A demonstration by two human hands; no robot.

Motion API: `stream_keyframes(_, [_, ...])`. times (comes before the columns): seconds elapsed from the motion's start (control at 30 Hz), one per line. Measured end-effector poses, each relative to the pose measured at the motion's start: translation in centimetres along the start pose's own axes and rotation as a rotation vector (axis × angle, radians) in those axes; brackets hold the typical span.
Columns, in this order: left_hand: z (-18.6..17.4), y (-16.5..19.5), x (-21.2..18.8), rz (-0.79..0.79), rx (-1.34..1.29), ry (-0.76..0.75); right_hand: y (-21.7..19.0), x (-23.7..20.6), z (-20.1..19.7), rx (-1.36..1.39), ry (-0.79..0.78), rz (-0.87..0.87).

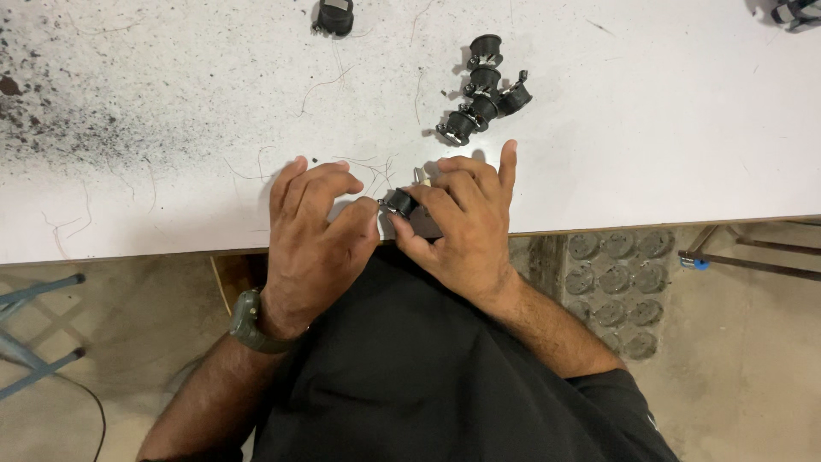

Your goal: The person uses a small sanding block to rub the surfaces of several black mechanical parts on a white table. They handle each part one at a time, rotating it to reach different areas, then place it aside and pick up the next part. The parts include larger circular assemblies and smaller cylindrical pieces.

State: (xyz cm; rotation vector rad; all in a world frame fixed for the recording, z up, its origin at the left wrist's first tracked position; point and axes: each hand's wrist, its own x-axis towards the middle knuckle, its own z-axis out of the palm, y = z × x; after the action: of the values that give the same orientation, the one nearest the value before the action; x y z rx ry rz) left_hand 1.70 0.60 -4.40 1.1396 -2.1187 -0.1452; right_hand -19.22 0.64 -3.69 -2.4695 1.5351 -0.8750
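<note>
My left hand point(315, 231) and my right hand point(462, 218) meet at the near edge of the white table point(641, 154). Between their fingertips sits a small black round part with a metal tab point(398, 202). The right hand pinches it with thumb and forefinger, and the left thumb and forefinger touch it from the left. A little metal piece point(418, 175) pokes up just behind the part. A green wristwatch point(249, 323) is on my left wrist.
A cluster of several similar black parts point(483, 90) lies further back on the table. One more black part point(334, 15) sits at the far edge, another object point(795, 10) at the top right corner. Thin wire strands and black dust mark the left side.
</note>
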Motion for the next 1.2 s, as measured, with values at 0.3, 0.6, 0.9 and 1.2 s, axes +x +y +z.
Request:
stream_keyframes(0.3, [-1.0,0.5,1.1,0.137,0.024,-0.142,0.4,0.3,-0.6,0.045,-0.090,-0.090])
stream_keyframes(0.6, [-2.2,0.0,3.1,-0.327,-0.450,-0.304,0.3,0.6,-1.1,0.054,-0.084,-0.079])
stream_keyframes(0.9, [-0.2,0.5,1.0,-0.260,-0.405,-0.089,-0.3,-2.0,0.1,0.301,0.066,-0.142])
stream_keyframes(1.2, [1.1,0.3,0.3,-0.254,-0.404,-0.033,-0.5,-2.8,2.2,0.258,0.156,-0.132])
